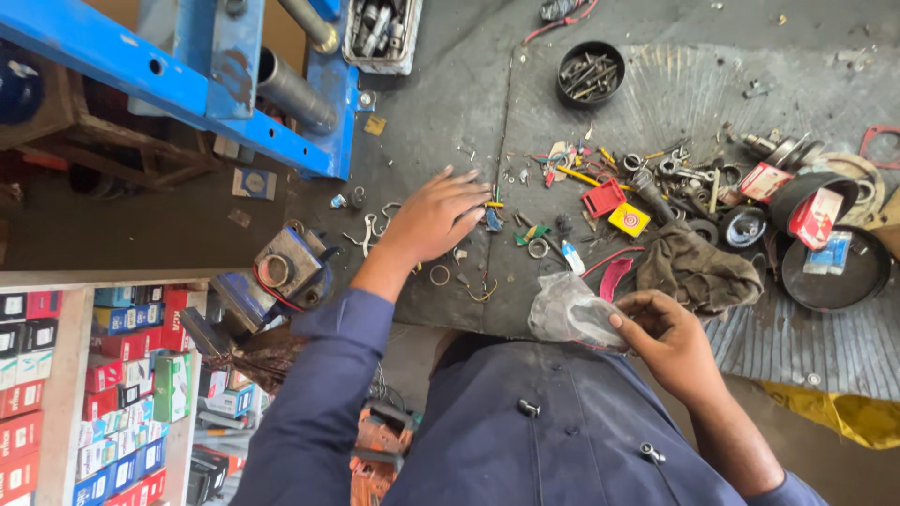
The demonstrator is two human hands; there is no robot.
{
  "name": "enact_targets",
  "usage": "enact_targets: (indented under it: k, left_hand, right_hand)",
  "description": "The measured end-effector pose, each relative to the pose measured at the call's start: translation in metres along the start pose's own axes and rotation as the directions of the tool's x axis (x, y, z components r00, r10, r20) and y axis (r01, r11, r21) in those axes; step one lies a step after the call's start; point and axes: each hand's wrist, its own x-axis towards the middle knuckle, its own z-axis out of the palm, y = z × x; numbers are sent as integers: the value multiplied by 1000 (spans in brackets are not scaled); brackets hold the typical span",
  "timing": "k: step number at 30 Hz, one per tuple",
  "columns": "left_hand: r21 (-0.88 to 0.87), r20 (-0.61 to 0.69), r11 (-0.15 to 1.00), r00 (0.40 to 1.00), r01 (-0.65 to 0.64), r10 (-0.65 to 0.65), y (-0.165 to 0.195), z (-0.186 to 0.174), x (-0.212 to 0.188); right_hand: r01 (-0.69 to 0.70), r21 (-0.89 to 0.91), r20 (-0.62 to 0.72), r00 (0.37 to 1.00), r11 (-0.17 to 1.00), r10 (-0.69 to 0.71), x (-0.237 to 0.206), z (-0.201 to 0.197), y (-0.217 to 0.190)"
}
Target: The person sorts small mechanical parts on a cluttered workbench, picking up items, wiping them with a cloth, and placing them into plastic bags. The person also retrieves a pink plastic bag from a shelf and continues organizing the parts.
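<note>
My right hand (667,339) pinches a crumpled clear plastic bag (570,311) at the desk's (441,103) near edge while my left hand (433,217), fingers spread and empty, rests on small rings and clips (448,270), none bagged visibly.

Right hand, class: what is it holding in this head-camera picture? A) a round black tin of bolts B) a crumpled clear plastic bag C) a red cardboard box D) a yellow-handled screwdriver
B: the right hand pinches a crumpled clear plastic bag at the near edge of the workbench, while the left hand lies spread, palm down, over the small loose parts further in.
</note>
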Motion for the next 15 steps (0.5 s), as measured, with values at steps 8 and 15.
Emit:
enact_targets:
  k: [8, 15]
  left_hand:
    - [193, -160, 966, 977, 170, -140, 10, 6, 52]
    - [118, -105, 988, 988, -100, 113, 16, 19, 5]
  right_hand:
    - [64, -36, 67, 996, 997, -62, 5, -3, -4]
    - [22, -9, 22, 1000, 1000, -22, -3, -9, 4]
